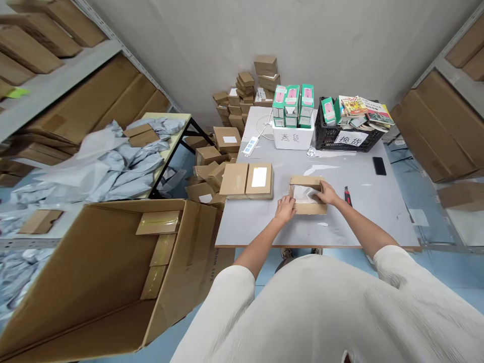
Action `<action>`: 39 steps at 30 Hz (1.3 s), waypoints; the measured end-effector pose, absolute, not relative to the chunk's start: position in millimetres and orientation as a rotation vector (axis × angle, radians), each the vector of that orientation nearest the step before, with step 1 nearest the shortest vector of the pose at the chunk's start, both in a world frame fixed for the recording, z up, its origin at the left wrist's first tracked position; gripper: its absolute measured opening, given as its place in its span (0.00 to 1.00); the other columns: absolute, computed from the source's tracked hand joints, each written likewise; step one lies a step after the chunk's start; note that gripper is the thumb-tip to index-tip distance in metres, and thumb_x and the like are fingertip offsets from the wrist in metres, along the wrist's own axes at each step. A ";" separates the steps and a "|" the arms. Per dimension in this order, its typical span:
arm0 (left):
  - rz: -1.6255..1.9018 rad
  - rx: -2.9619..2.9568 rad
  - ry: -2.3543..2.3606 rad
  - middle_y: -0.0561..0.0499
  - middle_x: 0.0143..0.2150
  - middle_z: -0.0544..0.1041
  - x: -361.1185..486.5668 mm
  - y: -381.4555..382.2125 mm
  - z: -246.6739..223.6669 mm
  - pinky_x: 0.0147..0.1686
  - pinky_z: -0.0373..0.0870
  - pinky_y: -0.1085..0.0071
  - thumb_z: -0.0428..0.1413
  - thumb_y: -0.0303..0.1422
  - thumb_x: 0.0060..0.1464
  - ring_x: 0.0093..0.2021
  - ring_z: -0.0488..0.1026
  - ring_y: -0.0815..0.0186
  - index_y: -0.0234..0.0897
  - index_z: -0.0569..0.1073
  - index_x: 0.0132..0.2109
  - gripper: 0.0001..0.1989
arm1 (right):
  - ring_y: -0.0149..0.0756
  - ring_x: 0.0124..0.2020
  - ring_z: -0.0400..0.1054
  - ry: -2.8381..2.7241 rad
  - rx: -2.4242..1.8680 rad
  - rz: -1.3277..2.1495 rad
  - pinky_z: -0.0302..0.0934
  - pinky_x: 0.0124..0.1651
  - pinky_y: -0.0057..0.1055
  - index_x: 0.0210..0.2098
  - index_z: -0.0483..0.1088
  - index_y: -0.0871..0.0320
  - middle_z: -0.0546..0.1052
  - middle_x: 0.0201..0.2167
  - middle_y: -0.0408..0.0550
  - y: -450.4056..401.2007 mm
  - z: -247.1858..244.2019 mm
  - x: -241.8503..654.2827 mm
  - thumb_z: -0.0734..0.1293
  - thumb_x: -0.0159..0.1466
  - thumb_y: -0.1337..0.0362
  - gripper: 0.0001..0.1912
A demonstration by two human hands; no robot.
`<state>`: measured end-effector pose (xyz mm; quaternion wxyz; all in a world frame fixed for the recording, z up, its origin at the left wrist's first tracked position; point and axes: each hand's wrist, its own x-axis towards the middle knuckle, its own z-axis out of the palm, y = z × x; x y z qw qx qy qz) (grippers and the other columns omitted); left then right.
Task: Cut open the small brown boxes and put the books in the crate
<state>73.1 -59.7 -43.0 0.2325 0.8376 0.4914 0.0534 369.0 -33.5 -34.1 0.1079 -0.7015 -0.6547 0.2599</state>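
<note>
A small cardboard box point(310, 208) lies on the grey table in front of me, its top flaps spread apart. Thin white wrapping point(303, 194) shows inside it; what that covers is hidden. My left hand point(285, 208) is closed on the box's left front corner. At the opposite end, my right hand point(327, 193) grips the right edge with bent fingers. A red and black box cutter point(348, 196) rests on the table just right of my right hand. Two closed cardboard boxes point(234, 179) stand side by side to the left, one bearing a white label.
Along the table's back are a white bin point(293, 137) of green-and-pink boxes, a black crate point(344, 140) of books and a power strip point(251, 146). A phone point(379, 166) lies at right. A large open carton point(177, 282) stands left of the table, near piled boxes.
</note>
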 end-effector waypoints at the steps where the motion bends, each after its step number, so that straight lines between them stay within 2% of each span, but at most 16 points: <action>1: 0.145 2.314 1.336 0.39 0.68 0.71 72.5 -58.2 -42.0 0.69 0.61 0.48 0.63 0.31 0.62 0.71 0.63 0.45 0.43 0.73 0.60 0.20 | 0.58 0.70 0.64 -1.914 -2.017 0.777 0.63 0.69 0.55 0.75 0.58 0.56 0.69 0.71 0.61 -34.8 -31.6 378.2 0.65 0.61 0.61 0.42; 4: 0.113 2.338 1.293 0.40 0.68 0.71 70.8 -53.4 -39.4 0.71 0.59 0.46 0.65 0.31 0.60 0.73 0.62 0.45 0.44 0.73 0.60 0.23 | 0.57 0.71 0.62 -1.885 -1.971 0.672 0.62 0.71 0.54 0.77 0.57 0.56 0.68 0.72 0.60 -43.9 -27.0 402.2 0.64 0.59 0.64 0.46; 6: 0.093 2.347 1.278 0.40 0.69 0.70 69.9 -50.8 -38.4 0.72 0.58 0.45 0.66 0.31 0.58 0.74 0.62 0.45 0.45 0.74 0.60 0.23 | 0.59 0.70 0.62 -1.884 -2.028 0.568 0.62 0.70 0.55 0.75 0.60 0.57 0.66 0.72 0.61 -53.0 -26.1 411.8 0.65 0.59 0.65 0.44; 12: 0.083 2.380 1.260 0.38 0.73 0.67 68.5 -46.8 -39.9 0.74 0.55 0.43 0.67 0.32 0.57 0.77 0.59 0.44 0.45 0.74 0.61 0.25 | 0.60 0.60 0.64 -2.122 -2.123 0.396 0.60 0.63 0.54 0.59 0.76 0.55 0.73 0.60 0.63 -75.0 -25.9 407.4 0.63 0.66 0.68 0.23; 14: 0.079 2.387 1.262 0.38 0.73 0.67 68.1 -45.9 -40.9 0.75 0.53 0.41 0.68 0.33 0.57 0.78 0.57 0.42 0.45 0.75 0.61 0.25 | 0.59 0.60 0.63 -2.245 -2.021 0.437 0.59 0.63 0.54 0.56 0.78 0.54 0.75 0.58 0.62 -76.0 -25.5 399.8 0.62 0.68 0.69 0.21; 19: 0.055 2.394 1.253 0.38 0.74 0.68 65.8 -41.4 -42.9 0.78 0.44 0.36 0.69 0.35 0.57 0.80 0.55 0.39 0.46 0.75 0.62 0.26 | 0.57 0.60 0.65 -2.291 -1.942 0.506 0.59 0.62 0.51 0.61 0.77 0.55 0.76 0.60 0.61 -65.1 -24.8 383.7 0.61 0.69 0.69 0.24; 22: 0.029 2.407 1.222 0.36 0.75 0.67 65.4 -33.0 -42.7 0.79 0.41 0.36 0.71 0.37 0.55 0.81 0.52 0.40 0.46 0.72 0.67 0.35 | 0.57 0.58 0.67 -2.261 -1.970 0.498 0.61 0.63 0.51 0.67 0.72 0.58 0.75 0.63 0.62 -57.1 -24.9 379.6 0.60 0.70 0.68 0.28; 26: 0.004 2.419 1.161 0.37 0.83 0.54 69.8 -10.7 -38.5 0.79 0.38 0.36 0.76 0.41 0.46 0.84 0.44 0.39 0.47 0.64 0.75 0.52 | 0.58 0.59 0.67 -2.263 -1.972 0.507 0.61 0.65 0.53 0.71 0.68 0.59 0.72 0.67 0.63 -53.1 -25.1 378.6 0.61 0.69 0.67 0.32; 30: 0.004 2.398 1.125 0.37 0.85 0.47 75.6 17.7 -35.9 0.79 0.39 0.38 0.77 0.47 0.42 0.84 0.39 0.39 0.47 0.59 0.79 0.61 | 0.58 0.62 0.65 -2.266 -1.995 0.512 0.62 0.65 0.53 0.72 0.68 0.58 0.68 0.72 0.61 -54.8 -24.8 379.1 0.61 0.69 0.66 0.32; 32: -0.023 2.372 1.115 0.37 0.85 0.47 76.0 29.2 -38.2 0.79 0.43 0.39 0.78 0.48 0.39 0.84 0.42 0.38 0.46 0.57 0.80 0.65 | 0.58 0.63 0.65 -2.263 -1.998 0.516 0.62 0.65 0.52 0.72 0.67 0.56 0.67 0.73 0.59 -56.1 -23.5 379.3 0.61 0.69 0.67 0.33; 35: -0.108 2.325 1.102 0.34 0.85 0.48 73.5 39.4 -45.2 0.75 0.55 0.43 0.79 0.48 0.36 0.81 0.53 0.35 0.45 0.55 0.80 0.69 | 0.58 0.63 0.64 -2.266 -2.015 0.536 0.62 0.65 0.51 0.72 0.68 0.54 0.67 0.73 0.59 -57.5 -19.9 378.6 0.62 0.69 0.66 0.32; 37: -0.135 2.306 1.100 0.33 0.84 0.49 70.6 41.5 -50.2 0.71 0.62 0.46 0.79 0.48 0.36 0.77 0.61 0.33 0.44 0.58 0.79 0.67 | 0.58 0.62 0.65 -2.281 -2.029 0.547 0.62 0.65 0.51 0.72 0.69 0.54 0.67 0.72 0.59 -57.3 -16.9 377.0 0.62 0.69 0.66 0.32; 39: -0.117 2.307 1.095 0.34 0.84 0.50 67.3 41.3 -53.9 0.69 0.65 0.48 0.79 0.48 0.37 0.73 0.68 0.34 0.44 0.63 0.75 0.61 | 0.59 0.62 0.65 -2.304 -2.043 0.553 0.62 0.65 0.52 0.71 0.70 0.54 0.67 0.72 0.59 -55.9 -14.2 374.6 0.62 0.70 0.66 0.30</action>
